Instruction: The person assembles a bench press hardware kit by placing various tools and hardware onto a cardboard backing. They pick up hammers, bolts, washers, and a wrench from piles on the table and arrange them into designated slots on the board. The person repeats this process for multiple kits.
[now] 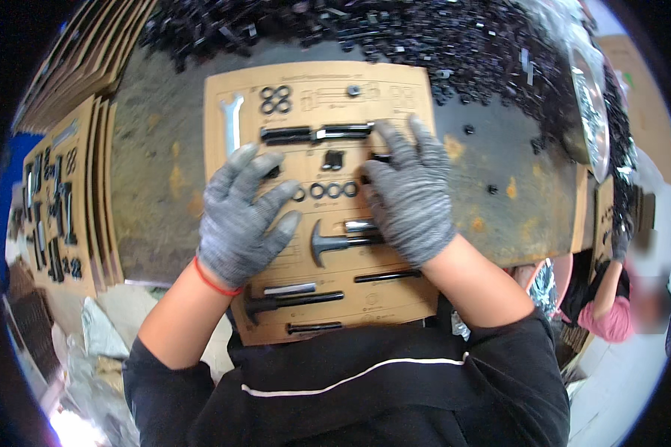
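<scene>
A brown cardboard sheet (pixel 395 89) printed with outlines lies on a dark worn table (pixel 156 179). On it rest a silver wrench (pixel 232 119), black rings (pixel 275 99), long black bolts (pixel 317 134), a row of washers (pixel 332 189) and a hammer-shaped bolt (pixel 328 243). My left hand (pixel 242 216), in a grey knit glove, lies flat with spread fingers on the sheet's left middle. My right hand (pixel 408 197), also gloved, presses down on the right middle, fingertips by the long bolts. Neither hand visibly grips anything.
A large heap of loose black bolts and nuts (pixel 395 37) covers the table's far side. Stacked filled cardboard sheets (pixel 60 194) stand at the left. A clear plastic bag (pixel 589 97) lies at the right. Another person in pink (pixel 611 305) works at lower right.
</scene>
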`<state>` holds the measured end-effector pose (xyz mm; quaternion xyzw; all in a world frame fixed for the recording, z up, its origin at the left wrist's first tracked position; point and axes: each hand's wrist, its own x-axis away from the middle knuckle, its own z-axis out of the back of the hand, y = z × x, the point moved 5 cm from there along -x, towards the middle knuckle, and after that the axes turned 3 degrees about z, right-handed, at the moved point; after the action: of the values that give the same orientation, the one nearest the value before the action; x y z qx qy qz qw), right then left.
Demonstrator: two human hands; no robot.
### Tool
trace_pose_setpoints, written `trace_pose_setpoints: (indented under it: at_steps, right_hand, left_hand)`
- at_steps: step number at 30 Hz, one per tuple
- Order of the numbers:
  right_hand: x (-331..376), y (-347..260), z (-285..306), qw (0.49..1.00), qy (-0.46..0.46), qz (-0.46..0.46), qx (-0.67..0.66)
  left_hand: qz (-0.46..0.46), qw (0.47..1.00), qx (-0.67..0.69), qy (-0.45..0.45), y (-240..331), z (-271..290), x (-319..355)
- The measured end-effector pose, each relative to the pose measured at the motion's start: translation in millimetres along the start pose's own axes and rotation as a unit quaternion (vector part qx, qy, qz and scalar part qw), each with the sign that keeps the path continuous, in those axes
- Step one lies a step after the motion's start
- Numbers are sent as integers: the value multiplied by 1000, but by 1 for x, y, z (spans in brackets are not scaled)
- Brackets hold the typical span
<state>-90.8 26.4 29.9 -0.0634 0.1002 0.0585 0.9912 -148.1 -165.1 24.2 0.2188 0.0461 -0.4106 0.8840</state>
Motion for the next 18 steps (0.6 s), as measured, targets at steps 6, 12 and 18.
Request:
trace_pose_setpoints:
  at_steps: [6, 12, 18]
  right_hand:
    - [17, 45, 37, 961, 92, -136, -222]
    - [107, 149, 43, 955, 77, -278, -66]
    - [113, 168, 15, 959, 59, -273, 59]
  left_hand:
    - [-10, 999, -14, 42, 2, 2, 4]
    - [36, 991, 78, 101, 11, 27, -13]
    - [15, 988, 154, -12, 95, 31, -99]
